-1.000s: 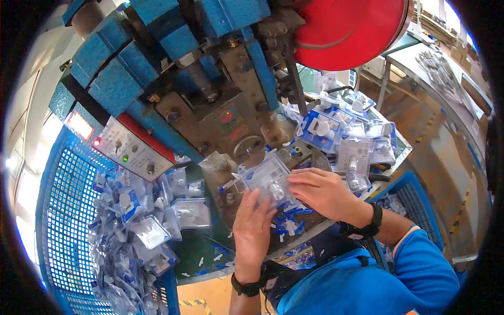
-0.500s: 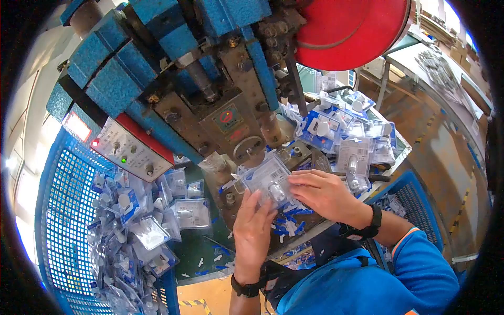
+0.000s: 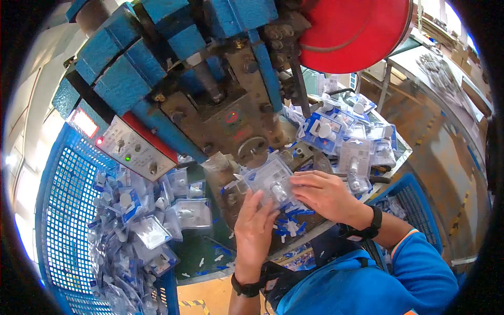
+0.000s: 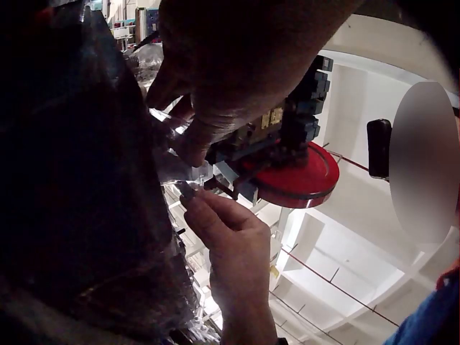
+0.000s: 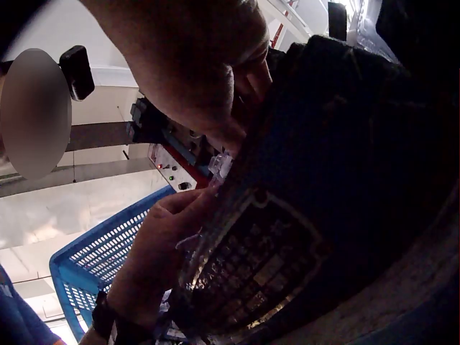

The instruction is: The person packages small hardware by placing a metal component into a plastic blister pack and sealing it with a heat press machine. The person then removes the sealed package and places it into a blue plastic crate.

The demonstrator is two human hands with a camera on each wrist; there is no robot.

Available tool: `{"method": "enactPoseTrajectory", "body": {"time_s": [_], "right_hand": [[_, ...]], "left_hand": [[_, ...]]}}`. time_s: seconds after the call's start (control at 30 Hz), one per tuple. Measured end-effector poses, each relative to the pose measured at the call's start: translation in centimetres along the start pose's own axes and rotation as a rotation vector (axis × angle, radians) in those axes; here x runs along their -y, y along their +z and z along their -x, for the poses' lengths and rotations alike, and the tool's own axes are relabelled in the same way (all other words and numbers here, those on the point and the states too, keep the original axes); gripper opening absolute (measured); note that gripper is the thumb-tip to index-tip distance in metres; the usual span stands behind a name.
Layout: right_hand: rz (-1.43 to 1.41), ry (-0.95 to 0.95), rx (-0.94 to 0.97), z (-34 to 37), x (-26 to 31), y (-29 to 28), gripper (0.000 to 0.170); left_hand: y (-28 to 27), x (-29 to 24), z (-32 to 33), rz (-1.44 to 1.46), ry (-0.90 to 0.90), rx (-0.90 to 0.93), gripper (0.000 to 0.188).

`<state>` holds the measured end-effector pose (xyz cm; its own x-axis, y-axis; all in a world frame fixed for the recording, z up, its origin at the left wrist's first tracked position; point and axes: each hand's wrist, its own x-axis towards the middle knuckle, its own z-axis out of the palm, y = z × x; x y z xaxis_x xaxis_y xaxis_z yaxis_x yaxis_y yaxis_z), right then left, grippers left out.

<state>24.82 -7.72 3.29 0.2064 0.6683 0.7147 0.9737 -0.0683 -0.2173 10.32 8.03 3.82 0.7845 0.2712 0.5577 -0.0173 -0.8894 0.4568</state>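
Note:
A clear plastic blister pack (image 3: 266, 177) with a printed card and a shiny rounded piece inside lies under the head of a blue press (image 3: 226, 121). My left hand (image 3: 253, 231) holds its near left edge between thumb and fingers. At the right edge, my right hand (image 3: 326, 195) pinches the pack. The left wrist view shows the right hand's thumb and forefinger meeting at the plastic (image 4: 190, 172). In the right wrist view, dark machine parts hide much of the pack. White and blue offcuts (image 3: 289, 226) lie beside the hands.
A blue basket (image 3: 68, 220) at left holds many blister packs (image 3: 136, 226). More packs (image 3: 336, 131) are piled at the right. A control box (image 3: 136, 147) and a red wheel (image 3: 352, 31) border the press. Another blue basket (image 3: 420, 199) stands lower right.
The press appears slightly farther right in the head view. Both hands keep hold of the blister pack, almost in the same place.

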Motion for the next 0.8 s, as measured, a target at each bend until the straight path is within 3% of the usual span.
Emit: {"method": "enactPoseTrajectory", "body": {"time_s": [0.53,0.63,0.8], "right_hand": [[-0.028,-0.012,-0.002,0.1,-0.2,0.1,0.017],[-0.026,-0.027,-0.084,-0.5,0.2,-0.1,0.019],[0.01,-0.051,-0.057,-1.3,0.1,-0.9,0.02]], "left_hand": [[-0.1,0.2,0.0,-0.003,0.032,0.009,0.028],[-0.9,-0.8,-0.8,-0.036,0.091,-0.014,0.026],[-1.1,-1.1,-0.9,-0.06,0.116,-0.073,0.026]]}}
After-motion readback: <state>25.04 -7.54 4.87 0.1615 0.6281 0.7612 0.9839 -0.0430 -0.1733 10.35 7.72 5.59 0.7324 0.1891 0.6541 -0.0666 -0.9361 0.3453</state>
